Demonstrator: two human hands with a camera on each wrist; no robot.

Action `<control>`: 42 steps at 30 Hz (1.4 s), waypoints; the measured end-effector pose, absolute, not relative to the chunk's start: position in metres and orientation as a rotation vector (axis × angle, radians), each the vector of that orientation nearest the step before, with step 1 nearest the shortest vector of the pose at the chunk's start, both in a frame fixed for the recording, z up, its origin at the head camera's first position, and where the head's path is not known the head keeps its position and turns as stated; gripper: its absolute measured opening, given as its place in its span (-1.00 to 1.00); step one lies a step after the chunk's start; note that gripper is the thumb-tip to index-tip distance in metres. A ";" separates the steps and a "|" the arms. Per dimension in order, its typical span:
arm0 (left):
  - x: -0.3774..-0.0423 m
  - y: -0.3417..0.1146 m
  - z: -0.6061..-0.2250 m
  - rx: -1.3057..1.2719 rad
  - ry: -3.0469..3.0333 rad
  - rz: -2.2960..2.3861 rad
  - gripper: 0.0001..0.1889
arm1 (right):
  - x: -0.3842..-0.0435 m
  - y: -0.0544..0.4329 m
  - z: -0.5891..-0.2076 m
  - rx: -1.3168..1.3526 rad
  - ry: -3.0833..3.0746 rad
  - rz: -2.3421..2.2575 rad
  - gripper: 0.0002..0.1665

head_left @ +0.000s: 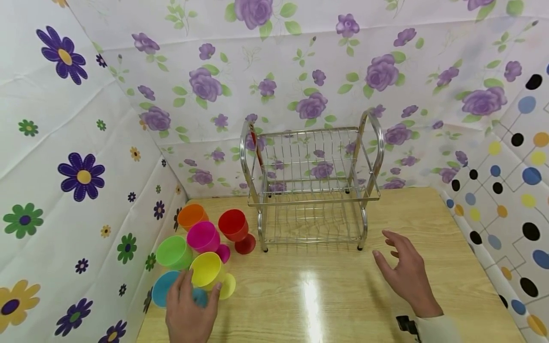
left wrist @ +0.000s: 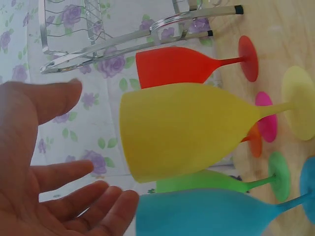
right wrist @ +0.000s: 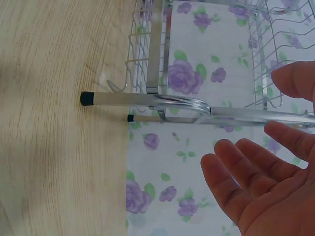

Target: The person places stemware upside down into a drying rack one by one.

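Left hand sits at 7 o'clock, thumb spread from the fingers around the yellow goblet, but it's not gripping anything: the left wrist view shows a gap. Right hand hovers at 4 o'clock, fingers loose and holding nothing, just off the rack.

Goblets look like matte plastic, rounded bowls on skinny stems. From the yellow one: blue at 8 o'clock, green at 10, orange at 11, pink at 12, red at 1. Rack's shiny wire, two tiers, on a wood-grain bench.

Left fingers cover some of blue; can't tell if they touch it. Left wrist's cut off.
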State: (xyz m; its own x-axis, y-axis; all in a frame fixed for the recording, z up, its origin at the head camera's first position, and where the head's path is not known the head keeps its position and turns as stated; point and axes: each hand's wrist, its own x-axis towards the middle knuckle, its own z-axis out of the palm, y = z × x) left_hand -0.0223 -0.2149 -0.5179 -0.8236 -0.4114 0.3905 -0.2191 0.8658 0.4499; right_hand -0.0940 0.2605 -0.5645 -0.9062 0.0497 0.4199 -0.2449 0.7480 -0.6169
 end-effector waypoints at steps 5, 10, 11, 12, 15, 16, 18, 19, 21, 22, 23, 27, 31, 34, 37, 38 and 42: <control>-0.016 -0.209 -0.527 0.521 -2.441 -0.589 -0.16 | -0.098 0.258 -0.569 0.143 -2.522 1.008 -0.31; -0.014 -0.203 -0.535 0.582 -2.421 -0.663 -0.13 | -0.104 0.254 -0.574 0.109 -2.499 1.059 -0.35; -0.014 -0.202 -0.536 0.586 -2.420 -0.675 -0.12 | -0.106 0.254 -0.576 0.105 -2.489 1.080 -0.36; -0.014 -0.202 -0.538 0.590 -2.418 -0.690 -0.11 | -0.108 0.253 -0.578 0.098 -2.481 1.102 -0.36; -0.016 -0.201 -0.543 0.607 -2.418 -0.728 -0.06 | -0.114 0.251 -0.586 0.081 -2.440 1.177 -0.40; -0.017 -0.200 -0.544 0.613 -2.414 -0.744 -0.05 | -0.116 0.250 -0.589 0.074 -2.427 1.197 -0.41; -0.019 -0.199 -0.547 0.629 -2.393 -0.774 -0.01 | -0.121 0.248 -0.594 0.052 -2.400 1.234 -0.42; -0.019 -0.199 -0.548 0.638 -2.383 -0.785 0.01 | -0.123 0.247 -0.597 0.042 -2.388 1.248 -0.43; -0.021 -0.197 -0.550 0.651 -2.354 -0.806 0.03 | -0.127 0.244 -0.601 0.019 -2.364 1.277 -0.43; -0.021 -0.197 -0.551 0.657 -2.341 -0.811 0.04 | -0.130 0.242 -0.603 0.009 -2.351 1.292 -0.42; -0.022 -0.196 -0.552 0.664 -2.329 -0.814 0.05 | -0.132 0.240 -0.605 -0.002 -2.340 1.301 -0.42; -0.025 -0.194 -0.557 0.688 -2.290 -0.845 0.02 | -0.141 0.233 -0.609 -0.049 -2.297 1.311 -0.43; -0.028 -0.192 -0.562 0.730 -2.271 -0.874 -0.01 | -0.150 0.227 -0.612 -0.093 -2.256 1.302 -0.47; -0.031 -0.190 -0.568 0.780 -2.272 -0.903 0.01 | -0.155 0.224 -0.616 -0.115 -2.238 1.299 -0.49; -0.035 -0.188 -0.573 0.820 -2.253 -0.969 0.06 | -0.159 0.223 -0.620 -0.129 -2.227 1.300 -0.51; -0.037 -0.188 -0.575 0.833 -2.244 -0.999 0.08 | -0.160 0.223 -0.621 -0.131 -2.223 1.299 -0.51; -0.046 -0.187 -0.581 0.871 -2.190 -1.084 0.11 | -0.162 0.224 -0.622 -0.116 -2.206 1.275 -0.52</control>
